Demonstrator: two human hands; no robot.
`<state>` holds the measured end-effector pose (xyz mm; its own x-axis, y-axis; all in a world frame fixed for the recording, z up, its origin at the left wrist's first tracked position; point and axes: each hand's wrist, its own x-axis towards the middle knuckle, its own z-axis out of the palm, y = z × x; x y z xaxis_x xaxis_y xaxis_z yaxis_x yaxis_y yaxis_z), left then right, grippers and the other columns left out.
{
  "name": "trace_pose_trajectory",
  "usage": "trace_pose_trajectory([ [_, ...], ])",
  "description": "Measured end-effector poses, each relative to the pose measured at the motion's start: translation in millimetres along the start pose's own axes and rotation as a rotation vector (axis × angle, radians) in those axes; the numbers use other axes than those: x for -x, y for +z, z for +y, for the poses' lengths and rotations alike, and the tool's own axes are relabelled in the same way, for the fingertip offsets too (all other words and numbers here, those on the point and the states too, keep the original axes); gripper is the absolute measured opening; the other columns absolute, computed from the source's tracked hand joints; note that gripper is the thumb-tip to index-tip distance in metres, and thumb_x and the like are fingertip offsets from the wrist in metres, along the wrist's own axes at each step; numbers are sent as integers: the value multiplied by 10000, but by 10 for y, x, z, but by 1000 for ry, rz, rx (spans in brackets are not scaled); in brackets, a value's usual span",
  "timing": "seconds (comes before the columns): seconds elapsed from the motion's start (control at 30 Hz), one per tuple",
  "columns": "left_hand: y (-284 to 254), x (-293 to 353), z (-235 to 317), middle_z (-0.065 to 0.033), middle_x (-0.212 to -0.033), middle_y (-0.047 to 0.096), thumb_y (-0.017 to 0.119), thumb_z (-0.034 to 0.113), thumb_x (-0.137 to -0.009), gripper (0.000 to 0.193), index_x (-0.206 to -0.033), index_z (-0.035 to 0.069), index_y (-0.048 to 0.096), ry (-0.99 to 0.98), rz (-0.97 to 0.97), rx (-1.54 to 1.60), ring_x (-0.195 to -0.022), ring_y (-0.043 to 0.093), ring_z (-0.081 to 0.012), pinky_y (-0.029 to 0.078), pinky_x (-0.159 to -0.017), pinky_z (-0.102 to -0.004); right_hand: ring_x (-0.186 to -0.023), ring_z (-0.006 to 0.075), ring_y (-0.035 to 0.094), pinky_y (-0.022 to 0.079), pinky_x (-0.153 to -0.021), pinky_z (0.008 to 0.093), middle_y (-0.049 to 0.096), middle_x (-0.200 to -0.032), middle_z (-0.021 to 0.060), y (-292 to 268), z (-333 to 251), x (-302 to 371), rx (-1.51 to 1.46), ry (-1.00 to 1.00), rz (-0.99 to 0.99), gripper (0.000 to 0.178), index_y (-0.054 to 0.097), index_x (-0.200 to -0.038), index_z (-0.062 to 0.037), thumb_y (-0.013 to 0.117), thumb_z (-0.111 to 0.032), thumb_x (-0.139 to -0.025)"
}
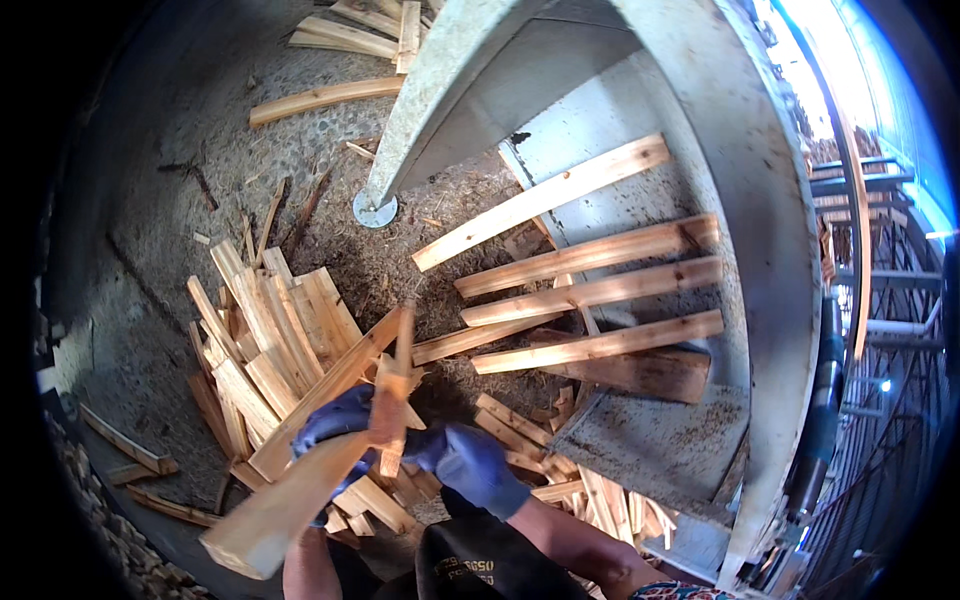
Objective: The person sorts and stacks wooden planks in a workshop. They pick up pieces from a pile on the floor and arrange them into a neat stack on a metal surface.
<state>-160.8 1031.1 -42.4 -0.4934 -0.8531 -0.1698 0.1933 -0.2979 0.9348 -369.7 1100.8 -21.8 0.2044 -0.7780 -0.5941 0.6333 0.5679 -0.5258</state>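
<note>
My left hand (pixel 335 415), in a blue glove, is wrapped round rough pale wooden boards held low in front of me. The nearest board (pixel 275 505) is broad at its near end, slants up to the right and hides part of these fingers. Close beside it, my gloved right hand (pixel 475 468) has its fingers curled against a narrow wooden slat (pixel 393 425); its fingertips are partly hidden behind the wood. Below and left of my hands lies a heap of split wooden pieces (pixel 270 320).
A grey metal frame (pixel 745 200) curves along the right, its leg ending in a round foot (pixel 375 208). Several slats (pixel 600 290) lie across its ledge. More boards (pixel 345 35) lie at the far left of the leg, on a floor (pixel 170 260) with bark and wood scraps.
</note>
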Motion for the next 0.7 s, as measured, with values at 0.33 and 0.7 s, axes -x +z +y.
trace_pose_trajectory([
  [0.33, 300, 482, 150, -126, -1116, 602, 677, 45, -732, 314, -1039, 10, 620, -148, 133, 243, -1074, 551, -242, 403, -948, -362, -1060, 259, 563, 449, -870, 385, 595, -1122, 88, -801, -488, 27, 498, 561, 205, 458, 525, -1190, -101, 543, -423, -863],
  [0.7, -136, 1120, 914, -147, -1097, 558, 645, 363, -777, 517, -1154, 41, 497, -130, 737, 234, -1043, 563, -292, 500, -862, -406, -951, 112, 567, 434, -839, 226, 626, -1026, 14, -1115, 214, -7, 541, 144, 182, 231, 616, -1077, -77, 613, -122, -851],
])
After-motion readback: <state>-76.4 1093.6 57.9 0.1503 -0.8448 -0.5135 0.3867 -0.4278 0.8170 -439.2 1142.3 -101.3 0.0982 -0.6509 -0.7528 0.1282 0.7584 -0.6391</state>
